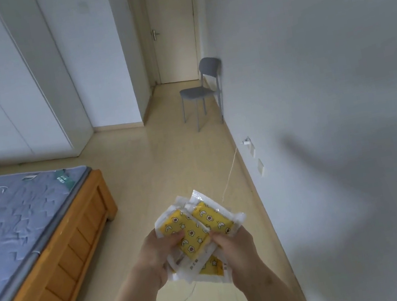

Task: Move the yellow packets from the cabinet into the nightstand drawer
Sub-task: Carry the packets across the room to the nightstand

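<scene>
**Yellow packets (198, 231) held in both hands above the floor**

The packets are clear-edged plastic wraps with yellow contents printed with moons, stars and flowers. A strip of small print runs along the lower white edge of one, too small to read. On the mattress (13, 217) a green tag (64, 180) also bears writing that cannot be made out.

The bundle sits between the two hands, fanned out and overlapping. The left hand (157, 254) grasps the left side, thumb pressed on top of a packet and fingers curled beneath. The right hand (235, 247) grasps the right side the same way. The top ends of the packets stick out beyond both thumbs, and one more shows below the hands.

How many packets are stacked cannot be told, as the hands cover the lower layers. A white cable (229, 179) runs from a wall plug (246, 142) down behind the bundle. The wooden bed (77, 254) is cut off at the left edge.
</scene>
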Motion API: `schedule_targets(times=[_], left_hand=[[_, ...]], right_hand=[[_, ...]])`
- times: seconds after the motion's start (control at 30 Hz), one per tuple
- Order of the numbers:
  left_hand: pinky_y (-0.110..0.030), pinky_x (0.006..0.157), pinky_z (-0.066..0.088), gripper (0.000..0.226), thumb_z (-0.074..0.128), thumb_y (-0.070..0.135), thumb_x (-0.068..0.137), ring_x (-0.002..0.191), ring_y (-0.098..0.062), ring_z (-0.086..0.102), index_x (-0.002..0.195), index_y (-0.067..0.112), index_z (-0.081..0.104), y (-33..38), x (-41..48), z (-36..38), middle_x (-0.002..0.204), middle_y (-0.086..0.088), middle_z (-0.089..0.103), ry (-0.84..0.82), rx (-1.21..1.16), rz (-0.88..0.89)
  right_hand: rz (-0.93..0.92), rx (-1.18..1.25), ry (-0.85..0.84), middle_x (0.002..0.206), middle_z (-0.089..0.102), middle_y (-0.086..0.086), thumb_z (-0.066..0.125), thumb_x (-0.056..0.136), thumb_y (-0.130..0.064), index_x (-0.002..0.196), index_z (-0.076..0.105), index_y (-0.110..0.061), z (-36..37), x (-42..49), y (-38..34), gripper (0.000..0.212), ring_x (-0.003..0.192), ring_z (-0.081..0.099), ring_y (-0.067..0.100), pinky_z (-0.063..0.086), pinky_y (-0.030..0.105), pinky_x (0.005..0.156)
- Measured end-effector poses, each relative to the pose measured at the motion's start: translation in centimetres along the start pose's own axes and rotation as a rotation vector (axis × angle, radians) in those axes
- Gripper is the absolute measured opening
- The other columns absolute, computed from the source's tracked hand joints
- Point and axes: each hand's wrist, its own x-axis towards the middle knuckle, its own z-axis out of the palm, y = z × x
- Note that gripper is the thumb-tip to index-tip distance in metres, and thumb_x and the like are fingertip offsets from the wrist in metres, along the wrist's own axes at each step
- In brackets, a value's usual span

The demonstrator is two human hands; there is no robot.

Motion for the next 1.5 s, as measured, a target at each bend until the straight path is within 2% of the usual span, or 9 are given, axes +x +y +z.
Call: schedule_targets(times=[0.1, 0.27, 0.47, 0.6, 0.77, 0.93, 1.1, 1.27, 1.5], left_hand=[[-0.043, 0.064, 0.056, 0.015, 0.057, -0.004, 0.088, 0.086, -0.036, 0.066, 0.099, 0.005, 0.060, 2.6, 5.9, -0.8, 0.093, -0.018, 0.070, 0.052, -0.045, 0.006], [-0.047, 0.070, 0.055, 0.014, 0.057, -0.007, 0.087, 0.084, -0.036, 0.066, 0.095, 0.005, 0.060, 8.6, 17.4, -2.9, 0.084, -0.017, 0.072, 0.103, -0.100, 0.005], [-0.045, 0.068, 0.053, 0.013, 0.057, -0.006, 0.088, 0.081, -0.033, 0.066, 0.092, 0.006, 0.059, 20.3, 32.3, -4.9, 0.087, -0.017, 0.069, 0.117, -0.098, 0.015], [-0.043, 0.063, 0.053, 0.013, 0.057, -0.005, 0.088, 0.078, -0.032, 0.066, 0.092, 0.007, 0.059, 26.1, 40.9, -5.9, 0.076, -0.012, 0.072, 0.131, -0.093, 0.007], [-0.039, 0.055, 0.055, 0.015, 0.057, -0.006, 0.088, 0.073, -0.029, 0.066, 0.089, 0.009, 0.059, 31.8, 51.3, -6.7, 0.072, -0.010, 0.071, 0.184, -0.098, 0.002], [-0.043, 0.060, 0.056, 0.012, 0.056, -0.005, 0.088, 0.078, -0.033, 0.067, 0.094, 0.005, 0.060, 38.4, 63.8, -7.1, 0.083, -0.016, 0.070, 0.235, -0.127, 0.051], [-0.047, 0.062, 0.058, 0.013, 0.057, -0.004, 0.088, 0.082, -0.035, 0.067, 0.098, 0.004, 0.059, 47.4, 77.1, -5.8, 0.094, -0.020, 0.069, 0.252, -0.180, 0.105], [-0.045, 0.056, 0.059, 0.017, 0.058, -0.004, 0.087, 0.081, -0.034, 0.067, 0.101, 0.006, 0.059, 54.9, 88.3, -6.8, 0.096, -0.019, 0.069, 0.318, -0.232, 0.127], [-0.047, 0.063, 0.058, 0.022, 0.060, -0.004, 0.087, 0.081, -0.035, 0.067, 0.107, 0.004, 0.057, 63.1, 103.3, -12.8, 0.098, -0.020, 0.068, 0.391, -0.293, 0.142]], right_hand=[[0.028, 0.002, -0.049, 0.097, 0.070, 0.002, 0.060, 0.085, -0.005, 0.105, 0.064, -0.022, 2.7, 6.9, -0.8, 0.026, 0.090, 0.067, 0.018, 0.054, 0.030, 0.072], [0.071, -0.014, -0.077, 0.096, 0.072, 0.004, 0.063, 0.084, -0.006, 0.105, 0.066, -0.020, 9.0, 19.5, -2.3, 0.025, 0.092, 0.069, 0.022, 0.056, 0.044, 0.085], [0.055, 0.003, -0.084, 0.096, 0.071, 0.005, 0.061, 0.085, -0.005, 0.103, 0.066, -0.018, 17.8, 35.4, -8.2, 0.023, 0.091, 0.068, 0.023, 0.056, 0.042, 0.084], [0.075, 0.018, -0.093, 0.098, 0.070, 0.005, 0.059, 0.086, -0.004, 0.104, 0.064, -0.019, 22.3, 44.5, -11.1, 0.024, 0.092, 0.067, 0.023, 0.056, 0.040, 0.081], [0.133, 0.055, -0.134, 0.101, 0.071, 0.010, 0.059, 0.085, -0.001, 0.109, 0.065, -0.014, 27.0, 55.8, -13.1, 0.028, 0.095, 0.068, 0.028, 0.054, 0.049, 0.087], [0.127, 0.067, -0.202, 0.101, 0.070, 0.008, 0.060, 0.087, -0.003, 0.109, 0.064, -0.014, 32.2, 70.0, -16.8, 0.025, 0.093, 0.068, 0.024, 0.057, 0.037, 0.076], [0.078, 0.054, -0.288, 0.101, 0.071, 0.009, 0.061, 0.087, -0.004, 0.112, 0.063, -0.017, 36.8, 85.6, -22.7, 0.028, 0.094, 0.069, 0.026, 0.055, 0.046, 0.085], [0.080, 0.043, -0.347, 0.103, 0.071, 0.008, 0.058, 0.089, -0.004, 0.113, 0.062, -0.015, 42.6, 97.7, -27.0, 0.027, 0.093, 0.069, 0.024, 0.057, 0.040, 0.079], [0.105, -0.009, -0.377, 0.101, 0.071, 0.010, 0.059, 0.089, -0.005, 0.108, 0.063, -0.014, 54.0, 112.9, -29.2, 0.021, 0.092, 0.069, 0.025, 0.057, 0.040, 0.079]])
